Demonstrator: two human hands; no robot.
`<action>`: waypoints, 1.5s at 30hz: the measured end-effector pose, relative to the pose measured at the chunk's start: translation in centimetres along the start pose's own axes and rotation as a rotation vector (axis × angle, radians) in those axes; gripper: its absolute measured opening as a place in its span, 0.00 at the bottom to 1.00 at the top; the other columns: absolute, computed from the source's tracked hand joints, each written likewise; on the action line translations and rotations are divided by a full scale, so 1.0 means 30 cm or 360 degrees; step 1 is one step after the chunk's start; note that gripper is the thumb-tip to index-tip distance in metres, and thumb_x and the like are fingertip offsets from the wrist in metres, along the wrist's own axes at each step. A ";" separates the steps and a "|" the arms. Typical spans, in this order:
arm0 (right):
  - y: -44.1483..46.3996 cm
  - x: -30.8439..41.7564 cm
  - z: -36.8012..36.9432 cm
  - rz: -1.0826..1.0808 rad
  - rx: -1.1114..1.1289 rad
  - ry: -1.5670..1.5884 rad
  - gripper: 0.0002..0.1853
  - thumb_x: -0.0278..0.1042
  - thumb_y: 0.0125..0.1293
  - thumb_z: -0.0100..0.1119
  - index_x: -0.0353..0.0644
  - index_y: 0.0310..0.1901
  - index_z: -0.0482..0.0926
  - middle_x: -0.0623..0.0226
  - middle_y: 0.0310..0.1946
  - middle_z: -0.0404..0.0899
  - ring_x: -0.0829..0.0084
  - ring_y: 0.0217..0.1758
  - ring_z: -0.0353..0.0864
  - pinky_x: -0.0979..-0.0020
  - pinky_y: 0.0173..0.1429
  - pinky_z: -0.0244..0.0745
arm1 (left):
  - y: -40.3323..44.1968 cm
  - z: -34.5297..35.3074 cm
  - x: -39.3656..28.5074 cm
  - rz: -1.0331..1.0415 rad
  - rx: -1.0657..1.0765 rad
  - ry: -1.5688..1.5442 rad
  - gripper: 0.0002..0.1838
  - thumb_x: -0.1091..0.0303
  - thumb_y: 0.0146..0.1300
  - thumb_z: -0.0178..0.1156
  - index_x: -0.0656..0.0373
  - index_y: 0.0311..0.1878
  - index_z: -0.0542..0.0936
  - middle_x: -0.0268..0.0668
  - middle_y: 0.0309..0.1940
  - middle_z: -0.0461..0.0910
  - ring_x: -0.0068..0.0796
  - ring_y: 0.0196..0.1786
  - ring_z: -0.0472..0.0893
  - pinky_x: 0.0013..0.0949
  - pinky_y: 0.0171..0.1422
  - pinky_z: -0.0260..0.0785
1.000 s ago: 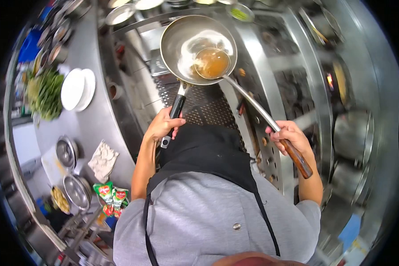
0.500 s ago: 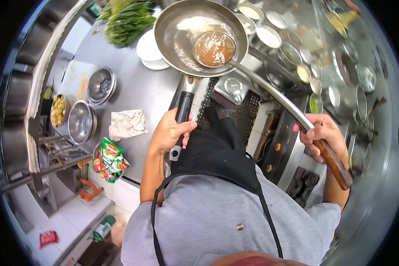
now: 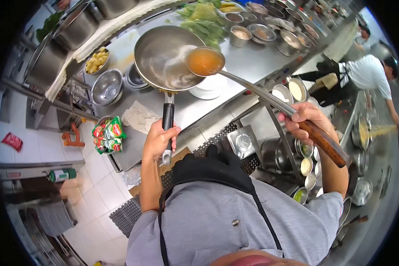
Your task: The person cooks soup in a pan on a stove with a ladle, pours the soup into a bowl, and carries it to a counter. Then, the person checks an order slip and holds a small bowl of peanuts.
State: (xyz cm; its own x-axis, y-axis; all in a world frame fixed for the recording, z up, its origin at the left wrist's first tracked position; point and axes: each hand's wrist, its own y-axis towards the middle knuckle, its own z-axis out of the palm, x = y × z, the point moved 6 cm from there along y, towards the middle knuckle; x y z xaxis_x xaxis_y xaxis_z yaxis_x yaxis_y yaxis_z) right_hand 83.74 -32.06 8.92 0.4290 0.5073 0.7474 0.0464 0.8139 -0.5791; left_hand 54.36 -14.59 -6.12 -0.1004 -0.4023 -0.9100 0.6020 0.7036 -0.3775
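Note:
My left hand (image 3: 158, 138) is wrapped round the black handle of a frying pan (image 3: 159, 51), held over the steel counter. The pan's inside looks shiny, with a whitish film. In my right hand (image 3: 309, 122) is a long ladle (image 3: 270, 98), gripped near its wooden handle. Its bowl, filled with orange-brown liquid (image 3: 205, 63), hangs over the pan's right rim. Whether ladle and pan touch, I cannot tell. White plates (image 3: 213, 88) sit just beyond the pan, partly hidden. A crumpled cloth (image 3: 139, 116) lies close to my left hand.
Leafy greens (image 3: 204, 24), steel bowls (image 3: 107, 88) and a bowl of yellow pieces (image 3: 97, 61) stand on the counter (image 3: 239, 66). Green packets (image 3: 108, 135) are at its near corner. A co-worker (image 3: 365, 77) bends at the right. A metal scale-like box (image 3: 243, 142) stands below.
My view has turned rightward over the counter, and my body with it. The pan and ladle have moved from above the floor gap to over the counter. Both hands keep their grips.

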 end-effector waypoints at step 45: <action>0.348 -0.050 -0.204 0.0123 -0.0135 -0.0785 0.09 0.34 0.53 0.59 0.36 0.26 0.75 0.70 0.16 0.72 0.77 0.16 0.73 0.74 0.20 0.66 | 0.117 -0.016 -0.074 -0.0074 -0.0210 0.0488 0.10 0.72 0.57 0.62 0.63 0.37 0.72 0.31 0.17 0.70 0.18 0.14 0.68 0.24 0.17 0.61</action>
State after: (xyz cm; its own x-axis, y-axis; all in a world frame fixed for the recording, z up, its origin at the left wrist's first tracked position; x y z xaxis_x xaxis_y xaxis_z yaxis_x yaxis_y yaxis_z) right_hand 89.10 -26.06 -0.26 -0.0421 0.6551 0.7543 0.1136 0.7532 -0.6479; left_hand 56.31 -10.94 -5.50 -0.3708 -0.2547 -0.8931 0.4854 0.7667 -0.4202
